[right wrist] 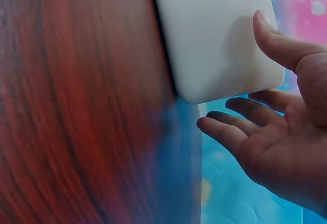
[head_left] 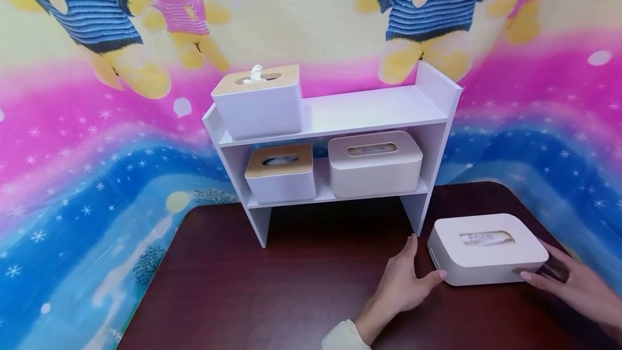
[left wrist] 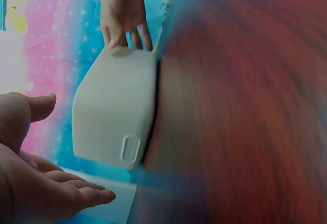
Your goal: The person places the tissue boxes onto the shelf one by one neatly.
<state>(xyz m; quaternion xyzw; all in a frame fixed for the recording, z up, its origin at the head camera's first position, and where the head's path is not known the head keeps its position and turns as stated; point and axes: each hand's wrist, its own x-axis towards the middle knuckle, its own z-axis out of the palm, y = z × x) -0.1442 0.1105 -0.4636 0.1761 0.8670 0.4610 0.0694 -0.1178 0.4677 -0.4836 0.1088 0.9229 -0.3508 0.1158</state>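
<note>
A white tissue box (head_left: 529, 255) with rounded corners lies flat on the dark table at the right, a pack lettered "Face" showing through its oval slot. Off its left end is my left hand (head_left: 400, 282), thumb and fingers spread; the left wrist view shows a gap between this hand and the box. My right hand (head_left: 580, 288) is at the right end, with its thumb by the front side and its other fingers around the end. In the right wrist view those fingers (right wrist: 230, 132) look relaxed and extended; whether they touch the box is unclear.
Left of the box stands a white two-tier shelf (head_left: 379, 107). Its top holds a wood-lidded tissue box (head_left: 262, 107); below are a smaller wood-lidded box (head_left: 282, 182) and another white slotted box (head_left: 376, 172). Behind the dark red table (head_left: 218, 296) hangs a patterned cloth (head_left: 97, 177).
</note>
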